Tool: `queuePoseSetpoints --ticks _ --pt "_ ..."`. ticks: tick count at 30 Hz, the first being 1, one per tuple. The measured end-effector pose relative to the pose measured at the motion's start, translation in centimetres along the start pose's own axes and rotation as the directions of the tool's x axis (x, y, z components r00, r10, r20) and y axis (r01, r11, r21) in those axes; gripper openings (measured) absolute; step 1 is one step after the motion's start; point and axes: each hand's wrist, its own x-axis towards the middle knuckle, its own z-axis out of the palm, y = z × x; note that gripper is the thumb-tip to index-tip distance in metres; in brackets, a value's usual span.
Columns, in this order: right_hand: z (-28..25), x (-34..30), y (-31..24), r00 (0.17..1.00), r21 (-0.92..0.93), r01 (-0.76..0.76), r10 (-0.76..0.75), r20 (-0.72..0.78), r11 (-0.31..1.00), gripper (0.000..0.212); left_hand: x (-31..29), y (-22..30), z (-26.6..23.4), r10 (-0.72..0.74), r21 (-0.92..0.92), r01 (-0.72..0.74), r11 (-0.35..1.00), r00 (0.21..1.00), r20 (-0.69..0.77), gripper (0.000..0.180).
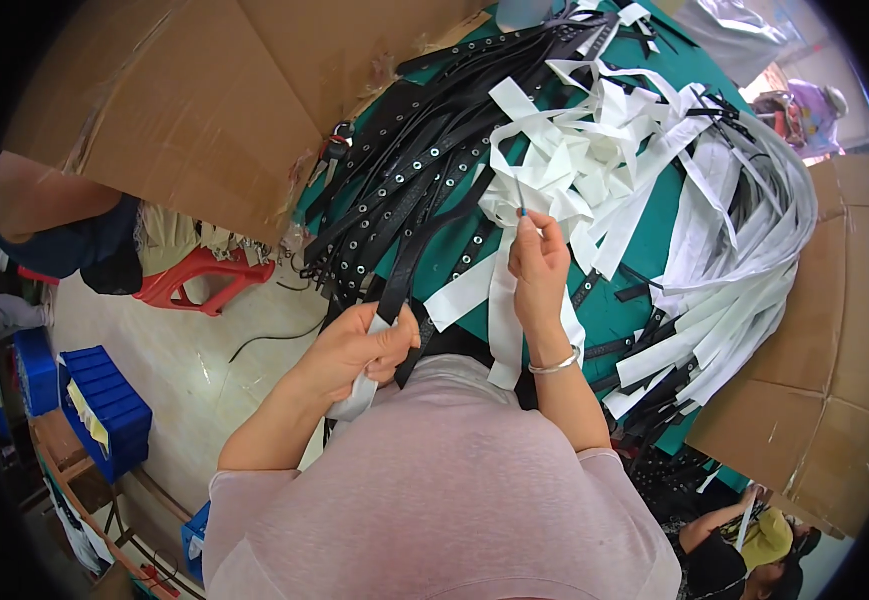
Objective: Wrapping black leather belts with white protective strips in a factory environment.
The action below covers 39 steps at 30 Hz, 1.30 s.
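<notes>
Inspector A: State the condition of each hand.

Inspector B: The left hand (370, 345) is clenched round a flat, black, leather-like strap (400, 285), at the person's waist by the tabletop's near edge. A flat, white, fabric-like strip (357, 395) hangs below that fist. The right hand (540, 265) pinches a slim, grey, pointed tool (520, 190), tip directed away from the body. Its exact kind is too small to confirm.

Inspector A: And the surroundings?

Inspector B: On the green tabletop (645, 230), a heap of black straps with silver metal eyelets (405, 165) lies ahead to the left. A tangled pile of white flat strips (595, 150) sits just beyond the tool.

Inspector A: Handling recommendations?

Inspector B: In my judgement, the held strap is best kept flat and lightly taut, its grip close to the part being worked. The point should stay clear of the left fingers. The loose white pile looks liable to snag the tool, so a clear gap is advisable. A light fingertip pinch should give adequate control.
</notes>
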Motion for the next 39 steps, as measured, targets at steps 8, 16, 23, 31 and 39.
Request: queuePoseSetpoints --ticks 8,16,23,31,39 --pt "2.2 -4.9 -2.9 0.87 -0.01 -0.204 0.186 0.456 0.979 0.027 1.3 0.3 1.3 0.13 0.069 -0.127 0.99 0.99 -0.046 0.035" --pt "0.7 -4.0 -4.7 0.852 0.032 -0.15 0.113 0.511 0.988 0.013 1.2 -0.1 2.2 0.269 0.257 -0.231 0.939 0.955 -0.126 0.042" --pt "2.5 -4.7 -6.2 0.771 -0.148 0.138 -0.013 0.637 0.979 0.014 1.2 -0.8 2.6 0.332 0.184 -0.302 0.935 0.929 -0.161 0.031" --pt "2.0 -2.0 -9.8 0.589 -0.258 0.743 -0.419 0.691 0.618 0.013 1.6 -1.1 1.4 0.689 0.767 -0.479 0.426 0.722 0.068 0.027" --pt "1.6 1.6 -11.5 0.646 -0.369 0.756 -0.528 0.552 0.54 0.019 1.6 -0.5 0.6 0.6 0.685 -0.437 0.583 0.8 -0.001 0.014"
